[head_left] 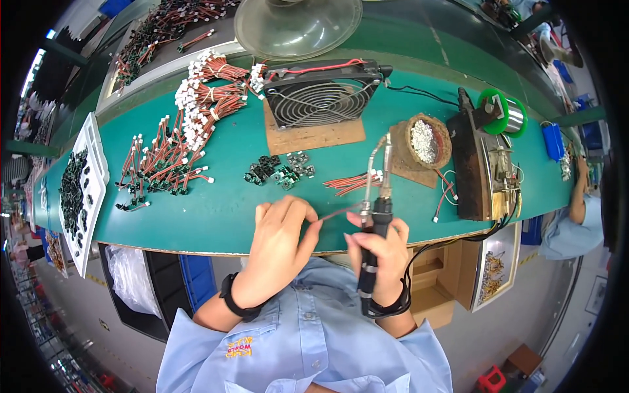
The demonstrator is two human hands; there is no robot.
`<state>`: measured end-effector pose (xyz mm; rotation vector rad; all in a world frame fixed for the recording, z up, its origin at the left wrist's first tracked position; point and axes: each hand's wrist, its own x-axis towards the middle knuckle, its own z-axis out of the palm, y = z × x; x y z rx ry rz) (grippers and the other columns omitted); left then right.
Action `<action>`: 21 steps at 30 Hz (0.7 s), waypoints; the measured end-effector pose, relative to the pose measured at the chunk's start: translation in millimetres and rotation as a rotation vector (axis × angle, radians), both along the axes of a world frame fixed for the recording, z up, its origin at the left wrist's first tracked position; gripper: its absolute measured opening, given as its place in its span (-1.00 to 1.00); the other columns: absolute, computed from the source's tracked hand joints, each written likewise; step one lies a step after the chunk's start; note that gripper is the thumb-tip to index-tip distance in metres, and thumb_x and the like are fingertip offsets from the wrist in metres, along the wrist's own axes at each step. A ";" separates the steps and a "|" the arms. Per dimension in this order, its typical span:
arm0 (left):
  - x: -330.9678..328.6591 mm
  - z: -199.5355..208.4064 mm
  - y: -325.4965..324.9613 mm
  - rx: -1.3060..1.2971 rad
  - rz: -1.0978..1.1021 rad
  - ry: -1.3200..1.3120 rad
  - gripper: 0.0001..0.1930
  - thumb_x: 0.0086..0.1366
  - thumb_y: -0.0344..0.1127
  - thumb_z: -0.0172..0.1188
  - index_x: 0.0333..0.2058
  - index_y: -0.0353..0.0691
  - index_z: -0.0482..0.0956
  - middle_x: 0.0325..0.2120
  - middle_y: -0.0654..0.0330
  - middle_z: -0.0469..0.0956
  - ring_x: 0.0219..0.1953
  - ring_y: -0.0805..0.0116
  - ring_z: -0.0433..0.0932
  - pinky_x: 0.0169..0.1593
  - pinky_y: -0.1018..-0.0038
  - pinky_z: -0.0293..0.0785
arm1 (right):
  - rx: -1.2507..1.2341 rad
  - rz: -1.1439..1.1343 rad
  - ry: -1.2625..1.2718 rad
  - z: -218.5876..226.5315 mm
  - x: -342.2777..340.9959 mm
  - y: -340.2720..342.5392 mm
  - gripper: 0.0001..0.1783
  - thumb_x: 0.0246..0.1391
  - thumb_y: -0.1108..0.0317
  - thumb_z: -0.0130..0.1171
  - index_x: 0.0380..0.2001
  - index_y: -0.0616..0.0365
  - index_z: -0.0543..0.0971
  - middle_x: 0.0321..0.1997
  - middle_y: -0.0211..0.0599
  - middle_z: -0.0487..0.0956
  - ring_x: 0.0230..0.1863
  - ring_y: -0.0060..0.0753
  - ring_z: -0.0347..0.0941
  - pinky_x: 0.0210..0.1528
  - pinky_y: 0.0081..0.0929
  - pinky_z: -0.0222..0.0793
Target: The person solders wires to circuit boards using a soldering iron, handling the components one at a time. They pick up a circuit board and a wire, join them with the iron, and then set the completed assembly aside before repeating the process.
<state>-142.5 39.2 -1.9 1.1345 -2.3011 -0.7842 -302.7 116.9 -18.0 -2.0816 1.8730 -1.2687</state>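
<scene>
My left hand is closed at the table's near edge, thumb and forefinger pinching a thin red wire lead. From there the lead stretches toward my right hand, which is wrapped around a black soldering iron with a metal feed tube beside its tip. The iron stands nearly upright, tip away from me. Whether my right fingers also touch the lead is unclear. Beyond my hands lie small black and green connector parts and a little bunch of red wires.
A black fan stands on a wooden board. To its right are a round pot of silvery bits and a solder feeder with a green reel. Wired connectors and a white tray lie left.
</scene>
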 end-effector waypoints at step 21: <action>6.7 26.9 5.5 -0.063 -0.219 0.165 -0.81 -0.05 -0.56 0.23 -0.43 -0.23 0.44 -0.48 0.23 0.52 -0.45 0.34 0.45 -0.28 0.46 0.18 | -0.020 0.105 -0.508 16.3 16.3 -1.0 -0.58 -0.26 0.65 0.32 -0.28 0.14 0.42 -0.43 -0.28 0.57 -0.49 -0.38 0.48 -0.48 -0.58 0.37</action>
